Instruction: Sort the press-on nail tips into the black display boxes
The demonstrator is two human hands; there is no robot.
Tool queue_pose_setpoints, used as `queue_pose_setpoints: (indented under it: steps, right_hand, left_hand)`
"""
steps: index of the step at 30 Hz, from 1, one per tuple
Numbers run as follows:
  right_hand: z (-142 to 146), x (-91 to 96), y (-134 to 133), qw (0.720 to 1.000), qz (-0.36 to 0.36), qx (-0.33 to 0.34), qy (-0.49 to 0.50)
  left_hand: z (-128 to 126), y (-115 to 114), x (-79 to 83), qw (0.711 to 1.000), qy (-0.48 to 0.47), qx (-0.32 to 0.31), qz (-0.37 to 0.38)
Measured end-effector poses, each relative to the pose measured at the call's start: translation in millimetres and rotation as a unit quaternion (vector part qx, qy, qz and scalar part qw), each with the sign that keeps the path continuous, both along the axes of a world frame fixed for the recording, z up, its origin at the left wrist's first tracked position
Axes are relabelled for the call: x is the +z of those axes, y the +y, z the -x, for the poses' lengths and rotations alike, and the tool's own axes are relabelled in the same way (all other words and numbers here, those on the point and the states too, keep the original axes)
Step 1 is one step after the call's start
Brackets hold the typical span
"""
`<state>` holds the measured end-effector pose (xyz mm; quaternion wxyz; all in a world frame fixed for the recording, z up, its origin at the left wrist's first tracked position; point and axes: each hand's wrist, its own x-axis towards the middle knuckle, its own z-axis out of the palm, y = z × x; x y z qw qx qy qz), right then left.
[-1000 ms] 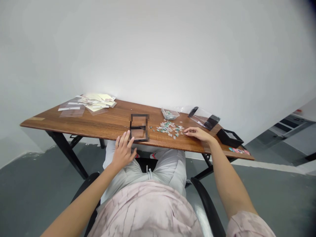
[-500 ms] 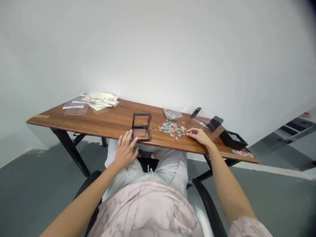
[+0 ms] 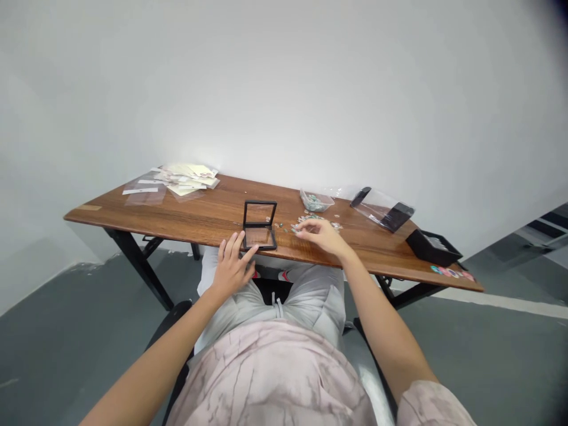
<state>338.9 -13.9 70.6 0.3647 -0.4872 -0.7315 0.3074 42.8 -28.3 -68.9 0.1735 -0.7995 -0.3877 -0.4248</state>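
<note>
The left grip, a bare hand, is palm down with its fingers spread. The bare left arm reaches forward. The right grip, a bare hand, points left, its fingers bent and close together. The bare right arm slants inward.

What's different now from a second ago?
The right hand moved left, from the right side of the little shiny pieces to in front of them, nearer the black frame. I can't tell whether it holds one. The left hand stayed at the frame.
</note>
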Motion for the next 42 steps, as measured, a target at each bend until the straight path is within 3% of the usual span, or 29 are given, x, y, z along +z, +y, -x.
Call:
queue_pose_setpoints:
  steps: [4,7,11,18,32,38,42]
  right_hand:
    - [62.0,-2.8,3.5,0.995,0.003,0.097,0.012]
    - [92.8,-5.4,10.8,0.995,-0.026,0.091,-0.01]
    - [113.0,-10.8,24.5,0.995,-0.055,0.062,-0.048]
    - [118.4,-19.0,35.4,0.995,-0.076,0.024,-0.051]
    - [118.7,-21.9,37.7,0.987,-0.097,0.026,-0.123]
    - [117.4,-22.7,35.0,0.991,-0.093,0.028,-0.093]
    - [111.8,-23.4,24.5,0.989,-0.14,0.018,-0.052]
  left_hand:
    - [0.5,-0.1,-0.8,1.0,0.003,-0.004,0.004]
    - [0.8,0.7,-1.4,1.0,0.005,-0.008,0.01]
    - [1.3,2.4,-1.8,1.0,0.002,-0.013,0.013]
    - [0.9,3.4,-2.6,1.0,0.001,-0.012,0.017]
    - [0.3,2.6,-1.1,1.0,-0.002,-0.011,0.01]
    - [0.4,2.0,-0.5,1.0,0.002,-0.005,0.014]
    - [0.1,1.1,-0.3,1.0,0.002,-0.005,0.022]
